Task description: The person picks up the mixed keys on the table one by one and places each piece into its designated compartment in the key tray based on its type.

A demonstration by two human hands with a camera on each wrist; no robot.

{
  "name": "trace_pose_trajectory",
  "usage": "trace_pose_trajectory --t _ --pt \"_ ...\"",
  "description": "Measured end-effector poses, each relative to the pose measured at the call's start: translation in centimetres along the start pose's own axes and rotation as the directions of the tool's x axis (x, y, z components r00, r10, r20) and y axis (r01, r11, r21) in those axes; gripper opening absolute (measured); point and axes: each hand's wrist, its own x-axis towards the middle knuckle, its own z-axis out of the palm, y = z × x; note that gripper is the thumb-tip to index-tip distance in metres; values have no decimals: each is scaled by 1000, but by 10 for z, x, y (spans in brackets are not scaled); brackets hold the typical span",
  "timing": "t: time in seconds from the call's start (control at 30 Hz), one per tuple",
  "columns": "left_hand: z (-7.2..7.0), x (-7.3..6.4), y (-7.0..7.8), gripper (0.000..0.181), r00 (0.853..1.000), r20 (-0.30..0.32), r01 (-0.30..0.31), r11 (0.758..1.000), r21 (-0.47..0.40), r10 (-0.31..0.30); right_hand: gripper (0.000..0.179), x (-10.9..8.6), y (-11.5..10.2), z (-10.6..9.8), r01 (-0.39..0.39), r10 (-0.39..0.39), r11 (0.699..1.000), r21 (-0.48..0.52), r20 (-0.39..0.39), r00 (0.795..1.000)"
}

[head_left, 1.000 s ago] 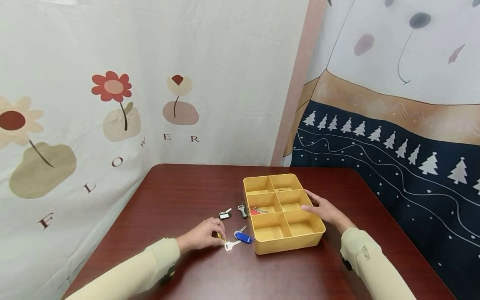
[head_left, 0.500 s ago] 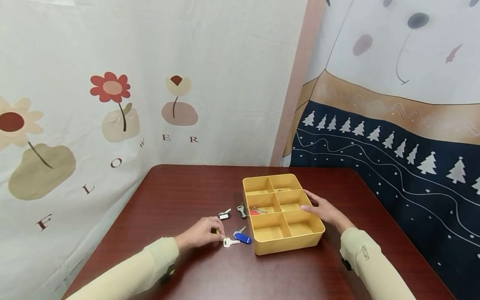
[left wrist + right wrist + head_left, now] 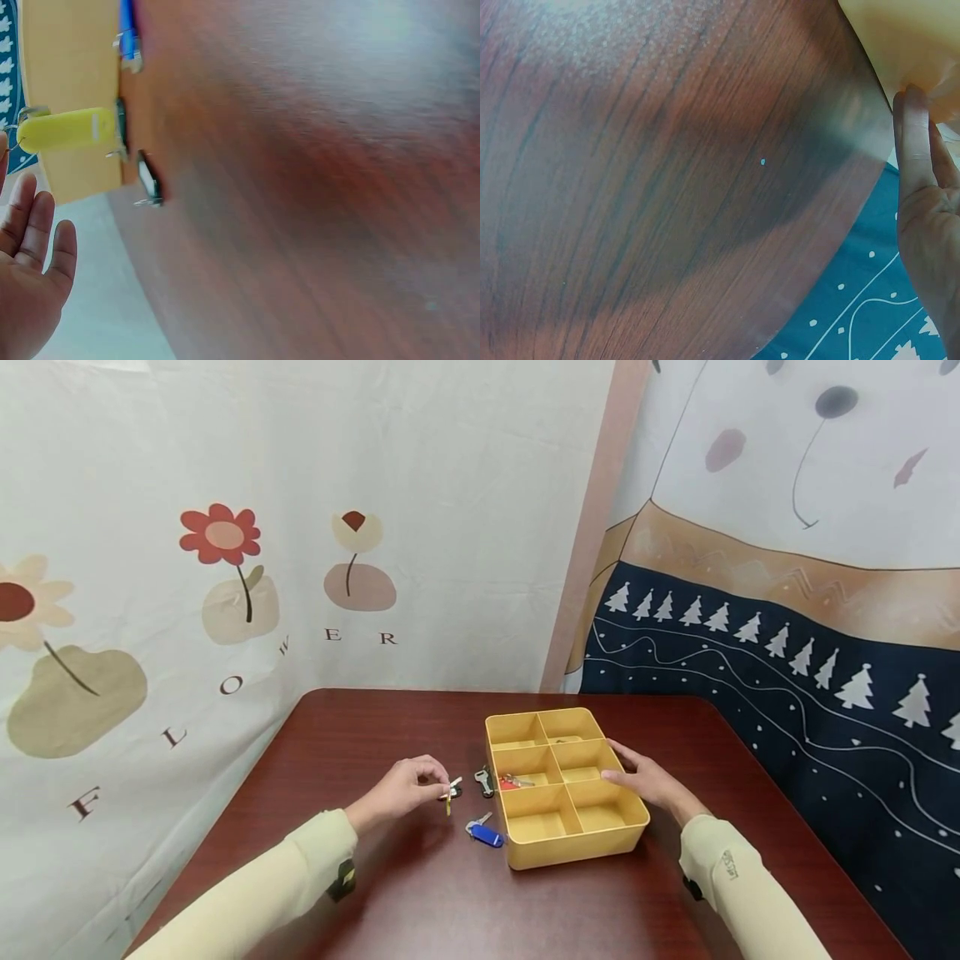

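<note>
My left hand (image 3: pixel 405 789) pinches a key by its ring, raised above the table; its yellow key tag (image 3: pixel 67 130) hangs from the fingertips in the left wrist view. Just beyond it on the table, partly hidden, lies a key with a black tag (image 3: pixel 150 178). Another key with a black tag (image 3: pixel 484 782) lies against the box, and a key with a blue tag (image 3: pixel 487 836) is nearer me. The yellow six-compartment box (image 3: pixel 577 852) has my right hand (image 3: pixel 652 781) at its right side, thumb over the rim, fingers along the outer wall.
Inside the box's middle left compartment is a key with a red tag (image 3: pixel 512 782). Something small, hard to make out, lies in the far right compartment. The dark red table (image 3: pixel 375 727) ends at printed cloth hangings (image 3: pixel 465 527) behind and at both sides.
My left hand has lifted the key with the yellow tag off the table and moved away from me, toward the black-tagged key. The right hand and the box have stayed put.
</note>
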Motion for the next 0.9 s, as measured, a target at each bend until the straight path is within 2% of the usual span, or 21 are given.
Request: trace_pose_trajectory --t 0.13,0.4,0.67,0.9 --pt "-4 8 7 7 1000 -18 14 999 -31 -15 79 -1 -1 0 -11 11 1000 -7 0 1000" --pt "-5 26 22 6 998 -56 9 999 -33 -11 77 -1 0 -1 -10 10 1000 -15 3 1000" --pt "1 49 41 5 997 -74 -7 1000 -19 6 76 -2 2 0 17 -16 1000 -7 3 1000" --pt "10 70 55 4 997 -81 -12 999 -44 8 76 -1 2 0 22 -22 1000 -8 0 1000"
